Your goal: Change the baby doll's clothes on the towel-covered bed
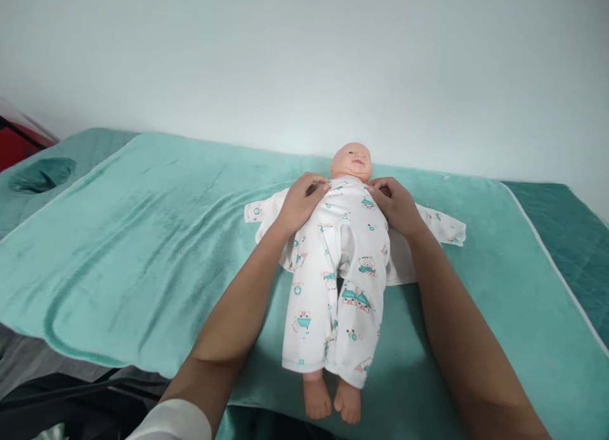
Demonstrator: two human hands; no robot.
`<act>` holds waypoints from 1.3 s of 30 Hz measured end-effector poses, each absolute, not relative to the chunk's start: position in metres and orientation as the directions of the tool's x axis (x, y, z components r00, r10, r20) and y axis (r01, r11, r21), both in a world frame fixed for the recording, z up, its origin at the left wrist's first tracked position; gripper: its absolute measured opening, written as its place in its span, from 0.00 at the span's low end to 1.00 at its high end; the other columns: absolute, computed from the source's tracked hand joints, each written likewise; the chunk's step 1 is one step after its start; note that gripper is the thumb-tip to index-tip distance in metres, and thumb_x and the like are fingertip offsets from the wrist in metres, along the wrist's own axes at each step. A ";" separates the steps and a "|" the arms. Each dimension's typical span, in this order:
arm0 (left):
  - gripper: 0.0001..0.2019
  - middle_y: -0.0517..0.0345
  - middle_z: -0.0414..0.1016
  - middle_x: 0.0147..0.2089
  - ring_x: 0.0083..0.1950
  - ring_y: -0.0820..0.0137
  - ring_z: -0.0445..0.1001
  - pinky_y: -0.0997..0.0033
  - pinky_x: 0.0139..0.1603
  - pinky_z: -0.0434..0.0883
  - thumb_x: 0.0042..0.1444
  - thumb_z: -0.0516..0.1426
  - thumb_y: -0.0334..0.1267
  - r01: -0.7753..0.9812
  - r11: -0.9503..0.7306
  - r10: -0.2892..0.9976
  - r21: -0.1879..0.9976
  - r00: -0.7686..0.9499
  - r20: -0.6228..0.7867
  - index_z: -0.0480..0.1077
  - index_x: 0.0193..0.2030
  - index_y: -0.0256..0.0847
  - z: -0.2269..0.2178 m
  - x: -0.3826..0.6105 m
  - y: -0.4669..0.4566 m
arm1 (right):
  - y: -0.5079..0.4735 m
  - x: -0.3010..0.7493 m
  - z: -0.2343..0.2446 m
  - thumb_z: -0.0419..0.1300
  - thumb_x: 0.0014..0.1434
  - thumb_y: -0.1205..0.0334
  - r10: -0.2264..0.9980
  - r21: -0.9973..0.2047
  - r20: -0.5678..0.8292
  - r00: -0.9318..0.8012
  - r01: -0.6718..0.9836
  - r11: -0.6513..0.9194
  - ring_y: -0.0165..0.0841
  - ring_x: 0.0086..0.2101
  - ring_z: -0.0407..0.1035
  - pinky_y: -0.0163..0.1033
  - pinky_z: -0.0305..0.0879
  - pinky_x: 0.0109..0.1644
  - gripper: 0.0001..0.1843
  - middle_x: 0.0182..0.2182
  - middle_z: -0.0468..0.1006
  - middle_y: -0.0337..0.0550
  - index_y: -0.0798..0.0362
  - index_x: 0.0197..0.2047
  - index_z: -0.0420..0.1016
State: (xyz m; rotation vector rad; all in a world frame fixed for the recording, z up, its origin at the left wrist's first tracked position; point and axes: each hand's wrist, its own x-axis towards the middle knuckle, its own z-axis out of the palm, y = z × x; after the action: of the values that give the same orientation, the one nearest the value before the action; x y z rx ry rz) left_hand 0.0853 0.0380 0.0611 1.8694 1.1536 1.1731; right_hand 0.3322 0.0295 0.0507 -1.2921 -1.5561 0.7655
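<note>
A baby doll [353,161] lies on its back, head toward the wall and bare feet toward me. White printed trousers [354,237] cover its legs and reach up its chest almost to the neck. Spread beneath the doll is a white printed jacket [403,265], its sleeves stretched out to both sides. My left hand [304,200] pinches the top edge of the trousers at one side of the chest. At the opposite side, my right hand [394,204] has its fingers closed on the same edge. The doll's arms are not visible.
A mint-green blanket [143,237] covers a padded bed [566,237] with a face hole [42,175] at its left end. A white wall [304,66] runs along the far side. Dark objects [80,405] lie at the lower left, and something red [19,145] stands at the far left.
</note>
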 end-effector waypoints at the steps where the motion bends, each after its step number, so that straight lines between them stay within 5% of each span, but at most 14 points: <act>1: 0.10 0.55 0.76 0.50 0.50 0.68 0.72 0.67 0.54 0.68 0.65 0.55 0.43 0.353 -0.401 0.914 0.846 0.218 0.342 0.74 0.45 0.43 0.060 0.086 0.041 | 0.029 0.335 0.051 0.63 0.58 0.45 0.965 -0.898 0.259 -0.041 0.357 0.256 0.36 0.44 0.70 0.43 0.66 0.50 0.17 0.49 0.78 0.46 0.51 0.37 0.70; 7: 0.11 0.56 0.77 0.44 0.45 0.68 0.73 0.67 0.50 0.68 0.65 0.54 0.44 0.362 -0.272 0.959 0.892 0.177 0.221 0.73 0.42 0.41 0.057 0.088 0.058 | 0.030 0.347 0.055 0.61 0.59 0.42 0.969 -0.880 0.185 -0.165 0.410 0.239 0.40 0.51 0.69 0.46 0.63 0.55 0.20 0.55 0.75 0.47 0.51 0.33 0.68; 11: 0.13 0.57 0.76 0.39 0.40 0.69 0.71 0.69 0.43 0.67 0.62 0.57 0.50 0.339 -0.239 0.957 0.910 0.242 0.162 0.71 0.39 0.41 0.056 0.086 0.066 | 0.029 0.345 0.056 0.60 0.61 0.44 0.960 -0.882 0.194 -0.201 0.392 0.261 0.37 0.47 0.69 0.42 0.63 0.51 0.19 0.51 0.77 0.44 0.51 0.33 0.67; 16: 0.15 0.58 0.74 0.39 0.40 0.70 0.69 0.68 0.45 0.66 0.61 0.57 0.49 0.311 -0.308 0.912 0.899 0.365 0.186 0.66 0.31 0.40 0.057 0.082 0.068 | 0.028 0.338 0.054 0.60 0.61 0.44 0.972 -0.825 0.230 -0.039 0.523 0.216 0.32 0.32 0.65 0.39 0.60 0.39 0.18 0.30 0.74 0.37 0.50 0.32 0.66; 24: 0.12 0.64 0.60 0.26 0.30 0.71 0.60 0.69 0.37 0.61 0.61 0.55 0.37 0.403 -0.282 0.959 0.871 0.078 0.274 0.58 0.28 0.43 0.046 0.086 0.074 | 0.030 0.324 0.051 0.58 0.60 0.48 0.943 -0.751 0.293 0.157 0.648 0.126 0.38 0.36 0.70 0.44 0.63 0.43 0.13 0.37 0.81 0.43 0.49 0.35 0.71; 31: 0.08 0.58 0.78 0.41 0.45 0.68 0.74 0.66 0.51 0.68 0.60 0.51 0.29 0.416 -0.339 0.939 0.844 0.098 0.329 0.71 0.38 0.43 0.041 0.089 0.067 | 0.026 0.324 0.043 0.59 0.61 0.51 0.922 -0.829 0.372 0.106 0.485 0.278 0.37 0.43 0.74 0.44 0.68 0.50 0.10 0.43 0.81 0.42 0.49 0.39 0.71; 39: 0.12 0.52 0.78 0.54 0.57 0.65 0.74 0.61 0.63 0.68 0.64 0.52 0.32 0.496 -0.465 0.874 0.734 0.121 0.472 0.75 0.48 0.42 0.026 0.075 0.039 | -0.007 0.324 0.037 0.56 0.64 0.55 0.895 -0.808 0.432 0.114 0.490 0.328 0.40 0.56 0.71 0.51 0.64 0.64 0.15 0.54 0.78 0.43 0.47 0.51 0.77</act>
State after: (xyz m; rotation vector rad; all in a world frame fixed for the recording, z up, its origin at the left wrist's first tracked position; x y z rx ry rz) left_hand 0.0752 0.0393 0.0263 2.0083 1.3256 1.2894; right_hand 0.3245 -0.0068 0.0366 -1.3115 -1.5297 0.4781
